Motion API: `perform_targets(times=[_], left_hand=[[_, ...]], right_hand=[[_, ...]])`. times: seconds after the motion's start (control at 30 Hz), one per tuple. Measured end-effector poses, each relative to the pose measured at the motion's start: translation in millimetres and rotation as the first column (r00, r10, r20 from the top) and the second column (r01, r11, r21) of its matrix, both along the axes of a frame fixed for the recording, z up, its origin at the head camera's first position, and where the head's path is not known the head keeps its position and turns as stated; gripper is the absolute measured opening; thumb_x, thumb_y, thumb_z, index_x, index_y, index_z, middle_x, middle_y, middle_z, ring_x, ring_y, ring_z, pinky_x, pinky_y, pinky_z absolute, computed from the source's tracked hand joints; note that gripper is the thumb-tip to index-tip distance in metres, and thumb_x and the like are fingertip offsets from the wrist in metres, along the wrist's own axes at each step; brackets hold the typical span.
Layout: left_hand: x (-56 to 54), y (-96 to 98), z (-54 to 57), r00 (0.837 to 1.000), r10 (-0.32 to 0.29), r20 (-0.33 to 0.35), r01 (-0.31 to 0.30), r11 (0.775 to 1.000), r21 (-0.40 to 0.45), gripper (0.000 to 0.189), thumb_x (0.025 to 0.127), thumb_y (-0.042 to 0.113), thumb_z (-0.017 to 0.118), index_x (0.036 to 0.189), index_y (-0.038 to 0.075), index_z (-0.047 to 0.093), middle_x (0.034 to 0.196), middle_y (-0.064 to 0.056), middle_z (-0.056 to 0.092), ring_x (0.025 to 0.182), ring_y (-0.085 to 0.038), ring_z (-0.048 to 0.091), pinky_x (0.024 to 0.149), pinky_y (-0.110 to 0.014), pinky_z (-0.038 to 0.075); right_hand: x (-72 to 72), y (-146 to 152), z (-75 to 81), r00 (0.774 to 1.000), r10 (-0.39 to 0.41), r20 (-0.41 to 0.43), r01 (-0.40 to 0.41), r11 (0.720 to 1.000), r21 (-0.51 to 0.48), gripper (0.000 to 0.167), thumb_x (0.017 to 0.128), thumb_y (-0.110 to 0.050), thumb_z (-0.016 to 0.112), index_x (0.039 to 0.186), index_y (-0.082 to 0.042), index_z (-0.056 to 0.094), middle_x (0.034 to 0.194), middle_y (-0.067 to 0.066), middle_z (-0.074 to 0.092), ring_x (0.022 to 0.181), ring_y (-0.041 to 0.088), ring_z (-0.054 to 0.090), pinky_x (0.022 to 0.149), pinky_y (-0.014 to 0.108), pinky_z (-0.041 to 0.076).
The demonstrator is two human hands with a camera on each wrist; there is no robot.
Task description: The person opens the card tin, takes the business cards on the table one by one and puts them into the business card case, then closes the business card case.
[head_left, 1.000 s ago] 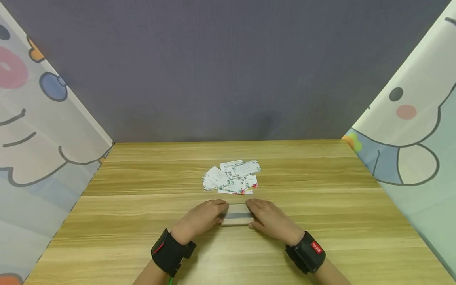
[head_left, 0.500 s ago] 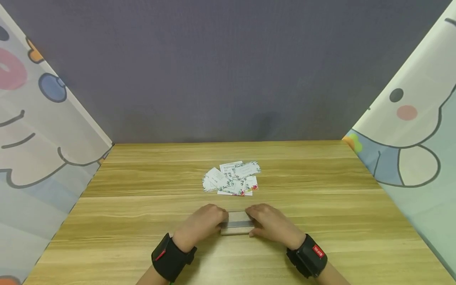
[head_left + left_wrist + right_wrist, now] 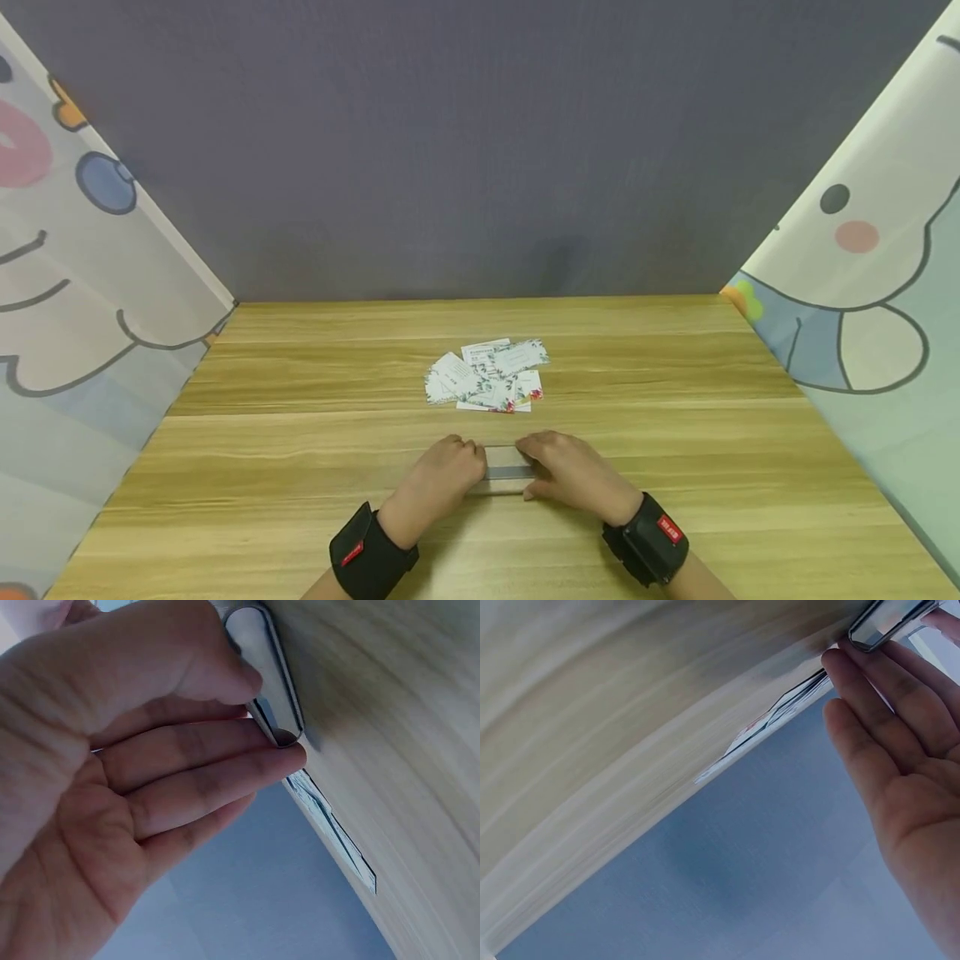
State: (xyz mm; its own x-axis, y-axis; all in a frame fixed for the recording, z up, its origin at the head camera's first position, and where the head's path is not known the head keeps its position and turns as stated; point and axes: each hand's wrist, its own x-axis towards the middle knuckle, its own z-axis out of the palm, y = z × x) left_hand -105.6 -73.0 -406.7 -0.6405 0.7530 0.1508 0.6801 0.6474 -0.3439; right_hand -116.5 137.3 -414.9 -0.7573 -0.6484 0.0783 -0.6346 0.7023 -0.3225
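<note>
A flat beige card case (image 3: pixel 506 457) with a grey band across its top lies in front of me, seen in the head view. My left hand (image 3: pixel 442 479) holds its left end, with thumb and fingers on opposite sides. In the left wrist view, the thumb and fingertips meet the rounded metallic end of the case (image 3: pixel 262 652). My right hand (image 3: pixel 573 475) grips the right end, fingers at the far edge and thumb at the near one. The right wrist view catches only a corner of the case (image 3: pixel 885 622) above the fingers. Both ends are partly hidden by the hands.
Several white printed cards (image 3: pixel 487 375) with leaf and flower patterns lie overlapping beyond the case. The wood-grain table (image 3: pixel 712 433) ends at a dark grey panel (image 3: pixel 480 167). Cartoon-printed panels (image 3: pixel 90 275) flank the table on both sides.
The case has come nearer to me, away from the cards, with both hands on it. Most recently my left hand shifted right, covering more of the left end. The cards have not moved.
</note>
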Motion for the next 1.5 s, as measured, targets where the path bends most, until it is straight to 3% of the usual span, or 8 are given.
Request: perform_targets(times=[0.5,0.73,0.83,0.97,1.03,1.1,1.33,1.5], left_hand=[[2.6,6.9,-2.3,0.995,0.006,-0.101,-0.016,0.994,-0.105,0.009,0.075,0.016,0.067,0.066,0.019,0.068,0.066,0.004,0.061,0.057,-0.003,0.052,0.054,-0.017,0.036],[-0.2,0.4,1.5,0.993,0.043,0.108,-0.045,0.999,0.016,0.009,0.071,0.007,0.07,0.079,0.01,0.067,0.07,0.0,0.061,0.061,-0.011,0.058,0.06,-0.022,0.046],[-3.0,-4.9,6.8,0.967,0.043,0.252,-0.065,0.995,0.078,0.011,0.074,0.007,0.068,0.085,0.008,0.066,0.074,0.0,0.062,0.067,-0.014,0.06,0.065,-0.024,0.048],[-9.4,-13.9,12.2,0.892,0.016,0.452,-0.112,0.976,0.187,0.007,0.079,0.005,0.062,0.085,0.009,0.064,0.071,0.002,0.062,0.065,-0.011,0.059,0.06,-0.021,0.046],[-12.7,-18.2,13.5,0.86,-0.01,0.509,-0.128,0.963,0.236,0.009,0.08,0.004,0.058,0.083,0.009,0.063,0.069,0.003,0.061,0.063,-0.008,0.058,0.057,-0.02,0.044],[-14.6,-21.1,15.5,0.847,-0.034,0.53,-0.129,0.955,0.268,0.01,0.08,0.003,0.055,0.082,0.009,0.063,0.068,0.003,0.061,0.062,-0.006,0.057,0.056,-0.02,0.042],[-18.0,-22.0,15.3,0.862,-0.004,0.506,-0.158,0.948,0.277,0.009,0.083,0.004,0.054,0.079,0.009,0.061,0.06,0.004,0.051,0.052,-0.004,0.043,0.049,-0.02,0.034],[-20.8,-19.2,7.5,0.881,0.035,0.472,-0.213,0.92,0.329,0.008,0.082,0.004,0.055,0.077,0.009,0.059,0.057,0.006,0.045,0.051,-0.004,0.039,0.046,-0.021,0.03]], right_hand=[[-1.5,-1,1.1,1.0,-0.021,0.018,0.021,1.0,-0.008,0.055,0.068,-0.032,0.078,0.113,-0.003,0.063,0.107,0.008,0.066,0.098,0.02,0.062,0.083,0.035,0.05],[-1.3,-1,1.0,0.999,-0.03,0.028,0.031,1.0,-0.003,0.055,0.068,-0.032,0.078,0.113,-0.004,0.062,0.107,0.008,0.066,0.099,0.022,0.062,0.084,0.036,0.049],[-1.3,-1,1.5,0.999,-0.028,0.029,0.028,1.0,-0.005,0.057,0.068,-0.032,0.078,0.114,-0.004,0.061,0.108,0.008,0.066,0.1,0.022,0.062,0.084,0.036,0.049],[-1.8,-1,2.4,1.0,0.003,0.01,-0.003,1.0,-0.004,0.056,0.068,-0.033,0.078,0.113,-0.003,0.061,0.105,0.007,0.066,0.097,0.02,0.061,0.082,0.034,0.049],[-2.2,-1,3.0,1.0,0.017,-0.003,-0.017,1.0,-0.009,0.053,0.069,-0.032,0.077,0.111,-0.003,0.062,0.103,0.006,0.066,0.094,0.019,0.061,0.081,0.032,0.05],[-2.5,-1,3.5,1.0,0.021,-0.007,-0.021,1.0,-0.019,0.048,0.072,-0.03,0.076,0.109,-0.004,0.063,0.101,0.006,0.066,0.092,0.018,0.06,0.079,0.031,0.05],[-3.3,-3,4.2,1.0,-0.019,0.012,0.019,0.998,-0.064,0.043,0.082,-0.023,0.068,0.118,-0.001,0.057,0.104,0.01,0.064,0.091,0.019,0.061,0.076,0.032,0.05],[-2.5,-4,4.4,0.998,-0.045,-0.048,0.039,0.992,-0.122,0.051,0.079,-0.021,0.071,0.123,-0.006,0.051,0.115,0.006,0.057,0.103,0.018,0.057,0.083,0.032,0.049]])
